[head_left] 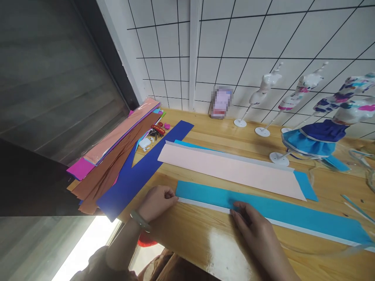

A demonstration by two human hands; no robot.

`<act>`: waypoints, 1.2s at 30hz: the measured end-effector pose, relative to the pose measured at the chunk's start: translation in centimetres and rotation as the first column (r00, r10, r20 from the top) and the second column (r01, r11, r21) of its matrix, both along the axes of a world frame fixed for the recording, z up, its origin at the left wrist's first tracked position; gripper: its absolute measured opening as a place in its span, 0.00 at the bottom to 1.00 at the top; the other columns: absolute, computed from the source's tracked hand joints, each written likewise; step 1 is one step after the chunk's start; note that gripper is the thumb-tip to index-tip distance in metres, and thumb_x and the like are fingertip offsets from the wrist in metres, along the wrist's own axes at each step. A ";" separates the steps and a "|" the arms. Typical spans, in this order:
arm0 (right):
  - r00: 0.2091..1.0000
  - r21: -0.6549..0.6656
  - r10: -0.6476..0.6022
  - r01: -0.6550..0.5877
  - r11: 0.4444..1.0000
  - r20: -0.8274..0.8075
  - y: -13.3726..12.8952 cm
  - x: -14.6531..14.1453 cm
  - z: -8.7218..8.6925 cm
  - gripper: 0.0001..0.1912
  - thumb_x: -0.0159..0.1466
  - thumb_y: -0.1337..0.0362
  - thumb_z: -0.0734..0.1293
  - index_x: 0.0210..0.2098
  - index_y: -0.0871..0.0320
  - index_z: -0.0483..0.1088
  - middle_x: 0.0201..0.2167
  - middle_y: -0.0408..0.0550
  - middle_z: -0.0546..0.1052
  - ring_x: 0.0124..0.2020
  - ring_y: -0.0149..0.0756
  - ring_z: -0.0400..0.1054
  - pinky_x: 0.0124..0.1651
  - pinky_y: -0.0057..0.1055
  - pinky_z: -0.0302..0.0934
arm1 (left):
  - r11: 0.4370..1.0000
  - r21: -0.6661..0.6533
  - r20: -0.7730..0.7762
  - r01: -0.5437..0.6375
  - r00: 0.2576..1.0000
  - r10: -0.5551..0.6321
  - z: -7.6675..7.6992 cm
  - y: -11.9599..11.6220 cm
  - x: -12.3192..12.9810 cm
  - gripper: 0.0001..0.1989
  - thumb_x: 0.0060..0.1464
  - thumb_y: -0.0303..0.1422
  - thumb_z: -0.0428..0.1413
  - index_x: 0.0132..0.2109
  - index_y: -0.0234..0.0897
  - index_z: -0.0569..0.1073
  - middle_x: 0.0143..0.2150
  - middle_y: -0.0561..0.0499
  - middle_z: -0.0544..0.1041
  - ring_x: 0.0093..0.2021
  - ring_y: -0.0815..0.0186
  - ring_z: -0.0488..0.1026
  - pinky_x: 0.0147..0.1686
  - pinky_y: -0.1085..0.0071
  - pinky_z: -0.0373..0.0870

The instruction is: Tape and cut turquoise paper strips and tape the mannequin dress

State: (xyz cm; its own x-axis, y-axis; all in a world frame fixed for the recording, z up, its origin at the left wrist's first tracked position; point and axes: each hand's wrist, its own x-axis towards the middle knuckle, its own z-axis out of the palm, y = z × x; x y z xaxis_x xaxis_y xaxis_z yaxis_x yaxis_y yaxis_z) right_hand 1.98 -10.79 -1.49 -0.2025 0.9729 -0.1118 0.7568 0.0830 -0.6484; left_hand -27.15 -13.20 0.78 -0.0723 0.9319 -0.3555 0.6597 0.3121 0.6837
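A long bright-blue strip [202,191] with a narrow white band along its near edge lies flat across the wooden table. It looks like paper or thin fabric; I cannot tell which. At its left end, my left hand [158,201] pinches the near corner between thumb and fingers. Partway along the white edge, my right hand [252,220] rests with thumb and fingertips drawn together on the band. Beyond them lies a pale pink strip [231,168] with a grey-white far edge, on top of another blue piece [306,185].
Dark blue [137,179] and brown strips [117,164] lie left, near an earphone case [144,143] and keys [158,130]. Small white mannequins [263,88] line the tiled wall, one wearing a blue ruffled skirt [310,138]. A blurred upright card or phone [221,102] leans there.
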 end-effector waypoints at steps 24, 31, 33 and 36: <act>1.000 -0.043 0.024 -0.023 0.999 0.020 0.5 1.7 -1.6 0.21 0.55 0.46 0.60 0.41 0.53 0.69 0.39 0.47 0.78 0.39 0.39 0.72 0.34 0.27 0.68 | 1.000 -0.022 0.006 0.015 1.000 -0.015 0.6 -0.2 -0.1 0.13 0.46 0.39 0.51 0.28 0.34 0.74 0.26 0.52 0.74 0.29 0.67 0.68 0.27 0.73 0.58; 0.999 -0.012 0.037 -0.037 0.999 -0.003 0.9 1.8 -1.7 0.20 0.55 0.48 0.62 0.40 0.54 0.70 0.37 0.48 0.78 0.35 0.41 0.73 0.30 0.27 0.68 | 0.998 -0.062 -0.066 -0.027 0.998 0.023 0.9 0.3 0.3 0.14 0.44 0.41 0.52 0.26 0.34 0.74 0.24 0.51 0.73 0.27 0.66 0.67 0.24 0.73 0.56; 1.000 -0.016 0.029 -0.029 0.999 -0.008 0.9 1.8 -1.7 0.20 0.55 0.49 0.62 0.40 0.54 0.70 0.36 0.48 0.78 0.35 0.40 0.73 0.30 0.27 0.68 | 0.997 -0.070 -0.061 -0.036 0.998 0.032 0.8 0.4 0.3 0.14 0.44 0.41 0.52 0.26 0.34 0.73 0.24 0.51 0.73 0.27 0.66 0.68 0.24 0.73 0.56; 1.000 -0.058 0.022 -0.022 0.998 -0.010 0.9 1.7 -1.7 0.21 0.56 0.48 0.61 0.42 0.54 0.69 0.37 0.48 0.78 0.37 0.40 0.73 0.30 0.27 0.68 | 0.997 -0.063 -0.052 -0.042 0.998 0.038 0.8 0.5 0.3 0.13 0.44 0.41 0.52 0.26 0.35 0.73 0.24 0.51 0.73 0.27 0.66 0.68 0.24 0.73 0.56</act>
